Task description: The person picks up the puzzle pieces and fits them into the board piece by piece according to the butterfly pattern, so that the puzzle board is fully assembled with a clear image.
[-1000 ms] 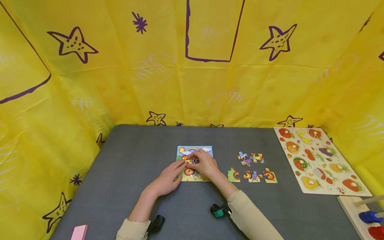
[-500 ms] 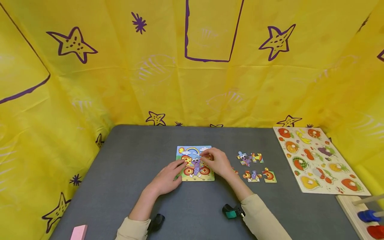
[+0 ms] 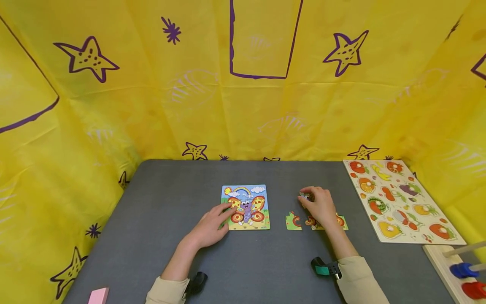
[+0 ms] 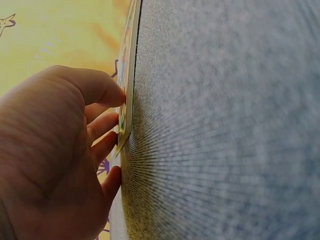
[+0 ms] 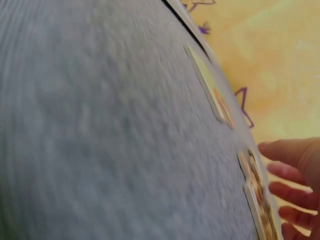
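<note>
A square butterfly puzzle board (image 3: 247,196) lies on the dark table, its picture of a purple-bodied butterfly fully visible but for the left wing's edge. My left hand (image 3: 210,224) rests its fingertips on that left side; in the left wrist view the thumb (image 4: 107,89) touches the board close to its edge. Over the loose puzzle pieces is my right hand (image 3: 320,207), thumb and fingers apart around a purple-faced piece (image 3: 306,196). A green-and-red piece (image 3: 293,221) lies nearer, beside a partly covered piece (image 3: 312,223) and another with red rings (image 3: 341,221).
At the right a large wooden fruit puzzle board (image 3: 402,202) lies flat. In front of it stands an abacus (image 3: 442,264) with blue and red beads. A pink block (image 3: 98,295) is near the front left. Yellow cloth (image 3: 265,118) hangs behind the table.
My right hand has left the butterfly board and moved right to the loose pieces, now covering some of them. The left hand stays at the board's left edge.
</note>
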Tool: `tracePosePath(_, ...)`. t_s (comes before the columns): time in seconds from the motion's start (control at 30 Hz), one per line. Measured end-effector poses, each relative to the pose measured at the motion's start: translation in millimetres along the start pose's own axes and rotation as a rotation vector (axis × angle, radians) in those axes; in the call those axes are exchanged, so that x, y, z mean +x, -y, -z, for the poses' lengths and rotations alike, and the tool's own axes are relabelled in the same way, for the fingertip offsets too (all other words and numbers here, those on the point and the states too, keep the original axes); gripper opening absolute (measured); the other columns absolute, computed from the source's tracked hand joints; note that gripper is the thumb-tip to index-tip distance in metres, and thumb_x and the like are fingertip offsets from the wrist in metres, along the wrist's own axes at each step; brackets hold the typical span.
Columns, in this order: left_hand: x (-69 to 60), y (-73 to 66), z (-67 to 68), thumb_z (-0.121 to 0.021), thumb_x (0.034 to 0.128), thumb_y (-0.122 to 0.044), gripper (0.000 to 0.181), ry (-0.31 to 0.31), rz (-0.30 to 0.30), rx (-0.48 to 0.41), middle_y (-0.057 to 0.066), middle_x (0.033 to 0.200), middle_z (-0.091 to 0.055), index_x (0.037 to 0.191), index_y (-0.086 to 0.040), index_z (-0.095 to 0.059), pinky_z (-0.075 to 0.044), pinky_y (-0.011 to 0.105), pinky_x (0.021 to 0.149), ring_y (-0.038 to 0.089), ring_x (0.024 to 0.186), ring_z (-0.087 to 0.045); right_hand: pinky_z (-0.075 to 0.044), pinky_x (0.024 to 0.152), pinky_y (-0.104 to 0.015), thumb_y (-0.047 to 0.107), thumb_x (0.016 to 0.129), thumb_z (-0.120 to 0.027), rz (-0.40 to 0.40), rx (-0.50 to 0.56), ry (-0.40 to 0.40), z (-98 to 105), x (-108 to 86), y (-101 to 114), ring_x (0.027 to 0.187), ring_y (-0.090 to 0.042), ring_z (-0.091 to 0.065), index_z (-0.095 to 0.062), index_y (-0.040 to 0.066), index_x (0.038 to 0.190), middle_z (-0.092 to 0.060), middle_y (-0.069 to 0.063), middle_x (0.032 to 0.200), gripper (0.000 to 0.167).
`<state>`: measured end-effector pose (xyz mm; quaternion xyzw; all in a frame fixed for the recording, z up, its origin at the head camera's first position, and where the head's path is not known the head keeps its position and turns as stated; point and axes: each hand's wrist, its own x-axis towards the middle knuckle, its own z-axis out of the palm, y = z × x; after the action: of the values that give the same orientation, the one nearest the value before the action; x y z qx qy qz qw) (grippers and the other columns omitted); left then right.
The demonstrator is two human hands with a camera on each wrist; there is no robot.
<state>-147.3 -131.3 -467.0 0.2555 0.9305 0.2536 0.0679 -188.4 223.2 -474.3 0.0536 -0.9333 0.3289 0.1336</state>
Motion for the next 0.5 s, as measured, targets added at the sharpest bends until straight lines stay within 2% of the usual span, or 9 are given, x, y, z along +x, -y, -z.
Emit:
tracePosePath(0.23, -2.0, -0.2, 1.7, -0.054, 0.0953, -0.013, 0.051, 0.0, 0.015, -0.011, 0.012, 0.151, -0.038, 0.146, -0.011, -0.047, -0.028, 0.06, 0.106, 0.035, 0.139, -0.031, -0.038, 0.078, -0.051, 0.032, 0.08, -0.081, -0.093, -0.139, 0.02, 10.0, -0.9, -9.3, 0.095, -0.041, -0.049, -0.071, -0.001, 0.103, -0.064, -0.022, 0.103, 0.042)
tracePosePath(0.37, -1.9, 0.0, 1.3, -0.054, 0.0955, -0.013, 0.052, 0.0, 0.008, -0.018, 0.012, 0.151, -0.037, 0.146, -0.011, -0.046, -0.028, 0.061, 0.106, 0.035, 0.14, -0.031, -0.039, 0.077, -0.055, 0.041, 0.079, -0.08, -0.15, -0.169, 0.053, 11.8, -1.3, -7.2, 0.1, -0.043, -0.044, -0.069, 0.0, 0.104, -0.06, -0.023, 0.107, 0.05)
tracePosePath(0.5, -1.6, 0.2, 0.4, -0.053, 0.0955, -0.011, 0.052, -0.003, 0.001, -0.023, 0.012, 0.151, -0.037, 0.146, -0.01, -0.046, -0.027, 0.062, 0.105, 0.035, 0.14, -0.03, -0.039, 0.079, -0.057, 0.04, 0.079, -0.08, -0.171, -0.164, 0.068, 11.8, -0.5, -5.2, 0.103, -0.044, -0.043, -0.068, -0.001, 0.105, -0.059, -0.024, 0.11, 0.05)
